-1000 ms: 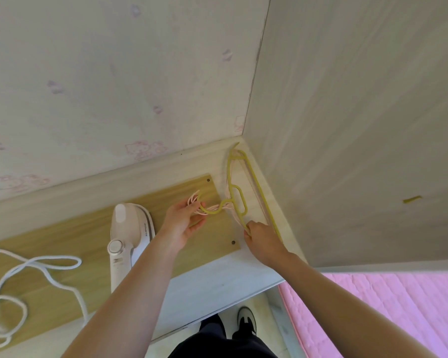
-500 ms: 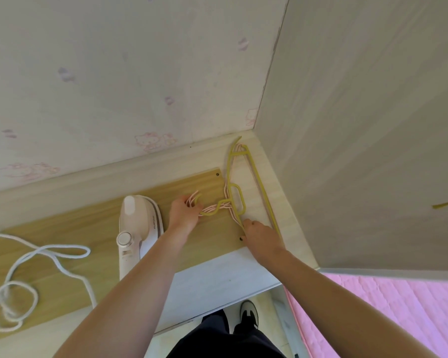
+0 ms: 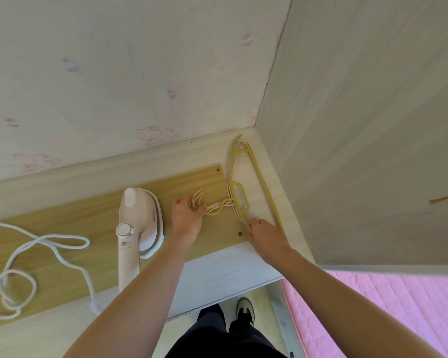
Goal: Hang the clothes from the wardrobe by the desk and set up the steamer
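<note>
- A stack of hangers (image 3: 239,200), one yellow on top of several pink, lies flat on the desk (image 3: 225,270) in the corner by the wall and a pale cabinet side (image 3: 373,125).
- The left hand (image 3: 186,215) is at the hooks, fingers curled around them.
- The right hand (image 3: 265,235) grips the near end of the hangers.
- A white steamer (image 3: 137,223) lies on the wooden board (image 3: 62,254), just left of the left hand.
- Its white cord (image 3: 36,254) loops across the board's left side.
- A pink quilt (image 3: 398,306) shows lower right.
</note>
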A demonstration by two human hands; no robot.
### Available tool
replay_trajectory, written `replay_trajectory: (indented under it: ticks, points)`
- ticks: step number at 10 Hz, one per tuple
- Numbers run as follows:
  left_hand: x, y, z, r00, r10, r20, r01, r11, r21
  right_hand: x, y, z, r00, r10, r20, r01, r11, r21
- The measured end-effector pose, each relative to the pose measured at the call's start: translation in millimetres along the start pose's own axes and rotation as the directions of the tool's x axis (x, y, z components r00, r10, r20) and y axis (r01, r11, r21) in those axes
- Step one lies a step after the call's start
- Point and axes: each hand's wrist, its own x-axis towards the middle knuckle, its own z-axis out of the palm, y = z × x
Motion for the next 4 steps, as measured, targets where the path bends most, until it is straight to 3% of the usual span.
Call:
replay_trajectory:
  ticks: [3,4]
  points:
    - [-24,-6,-2,0.996,0.014,0.086,-0.013,1.000,-0.021,-17,8,-7,1.000,0.016,-0.020,-0.017,1.000,-0.027]
    - [-35,-3,-2,0.999,0.035,0.036,-0.033,0.998,-0.055,-22,12,-11,0.999,-0.001,-0.041,-0.002,0.998,-0.065]
